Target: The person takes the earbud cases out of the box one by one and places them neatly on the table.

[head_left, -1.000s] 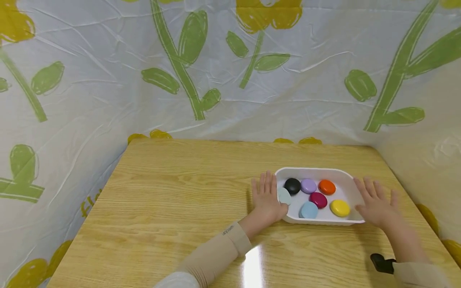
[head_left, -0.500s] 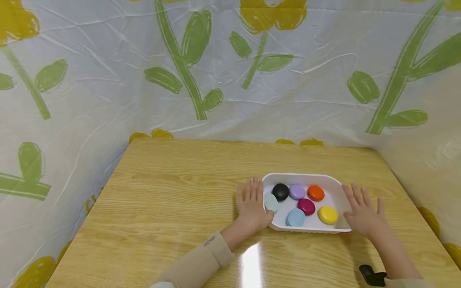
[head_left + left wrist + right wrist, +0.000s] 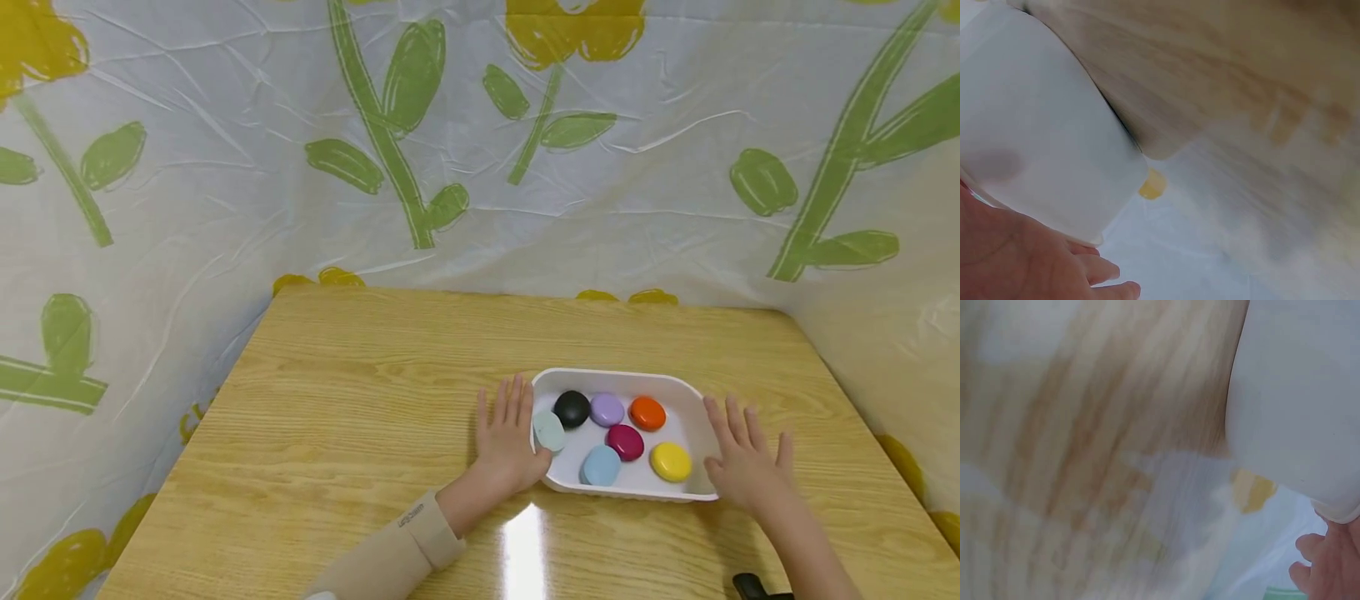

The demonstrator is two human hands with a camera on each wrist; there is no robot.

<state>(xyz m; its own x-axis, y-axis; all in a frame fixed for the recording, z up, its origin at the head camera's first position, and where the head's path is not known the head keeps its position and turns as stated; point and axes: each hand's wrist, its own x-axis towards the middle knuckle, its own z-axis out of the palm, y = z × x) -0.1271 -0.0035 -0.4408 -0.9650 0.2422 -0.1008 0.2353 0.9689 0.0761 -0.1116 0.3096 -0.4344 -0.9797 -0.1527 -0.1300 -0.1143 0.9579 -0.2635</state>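
A white plastic tray [image 3: 622,498] rests on the table between my two hands. My left hand [image 3: 506,450] lies along its left end with straight fingers, the thumb over the rim near the front corner. At the right end my right hand [image 3: 746,467] touches the rim, fingers straight and spread. Inside lie several smooth round discs: black [image 3: 572,409], lavender [image 3: 607,410], orange [image 3: 647,413], magenta [image 3: 625,442], yellow [image 3: 671,462], light blue [image 3: 601,465] and pale mint [image 3: 549,432]. Both wrist views show the tray's outer walls with fingertips at the rim.
The wood-grain table [image 3: 360,392] extends to the left of and behind the tray. A flower-printed white sheet [image 3: 247,167] hangs around its back and sides. A black strap end [image 3: 750,586] shows by the right wrist.
Both hands and the tray between them have moved left and toward me across the table. The discs have stayed in about the same places inside the tray.
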